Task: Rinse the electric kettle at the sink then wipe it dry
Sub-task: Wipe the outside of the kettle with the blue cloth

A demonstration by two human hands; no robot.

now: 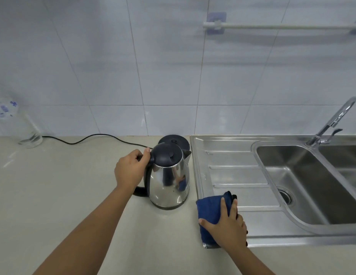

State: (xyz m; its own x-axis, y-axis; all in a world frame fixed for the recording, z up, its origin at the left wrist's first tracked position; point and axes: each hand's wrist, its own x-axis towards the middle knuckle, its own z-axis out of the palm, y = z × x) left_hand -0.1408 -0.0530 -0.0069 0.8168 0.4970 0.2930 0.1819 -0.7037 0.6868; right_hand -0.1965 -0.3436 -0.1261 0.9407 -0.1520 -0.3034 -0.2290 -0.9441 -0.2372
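While steel electric kettle stands upright on tabletop, off black base behind it, I see left hand clenched round handle. Right hand presses folded blue cloth on sink drainboard.

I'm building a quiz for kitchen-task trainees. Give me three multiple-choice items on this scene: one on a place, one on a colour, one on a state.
1. Where does the kettle stand?
A. in the sink basin
B. on the counter, left of the sink
C. on its base

2. What colour is the cloth?
A. dark blue
B. white
C. red

3. What state is the kettle lid in?
A. removed
B. flipped open
C. closed

Answers:
1 B: it sits on the counter in front of the empty base.
2 A: the cloth under the right hand is dark blue.
3 C: the lid lies flat while the left hand grips the handle.
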